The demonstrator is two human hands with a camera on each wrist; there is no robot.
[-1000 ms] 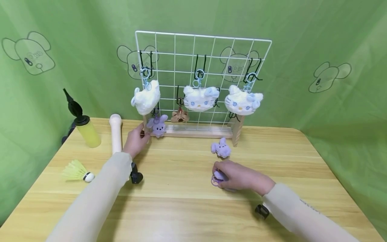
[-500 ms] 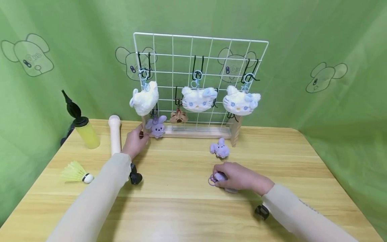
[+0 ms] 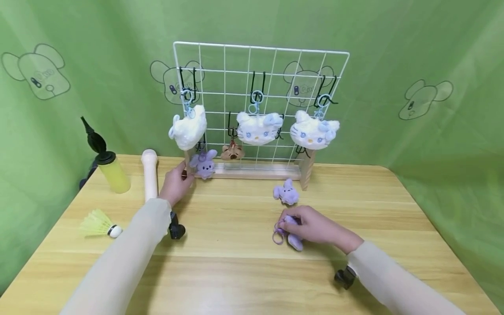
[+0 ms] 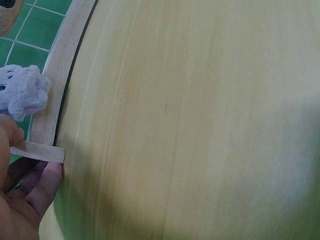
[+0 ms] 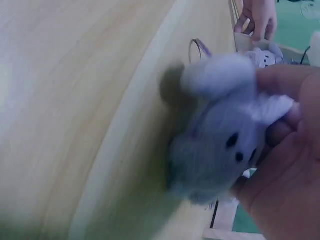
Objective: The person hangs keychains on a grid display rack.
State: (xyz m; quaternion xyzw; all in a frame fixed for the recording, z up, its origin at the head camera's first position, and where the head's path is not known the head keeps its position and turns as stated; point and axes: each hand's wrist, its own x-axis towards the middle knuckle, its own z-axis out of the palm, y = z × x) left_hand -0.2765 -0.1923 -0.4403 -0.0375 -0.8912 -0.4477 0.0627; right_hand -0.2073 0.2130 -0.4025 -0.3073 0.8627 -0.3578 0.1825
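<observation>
In the head view my left hand point(image 3: 176, 184) is at the left end of the white wire grid rack point(image 3: 261, 47). Its thumb and fingers grip the rack's wooden foot point(image 4: 42, 151), as the left wrist view shows. Between the thumb and fingers of my right hand point(image 3: 315, 224) is a purple bunny plush keychain point(image 5: 215, 145), its ring point(image 3: 278, 237) hanging out to the left. A second purple bunny plush point(image 3: 289, 192) lies on the table just behind that hand. Another purple bunny keychain point(image 3: 204, 165) hangs low on the rack, beside my left hand.
White cat plush keychains point(image 3: 259, 129) hang from black hooks on the rack, with a brown bear keychain point(image 3: 232, 152) below. To the left are a yellow hand pump point(image 3: 117, 177), a pale microphone-shaped object point(image 3: 150, 173) and a shuttlecock point(image 3: 100, 224). A green curtain point(image 3: 374, 39) surrounds the table.
My right hand has turned the bunny keychain, so more of the plush and its ring shows below the fingers. My left hand stays at the rack's foot.
</observation>
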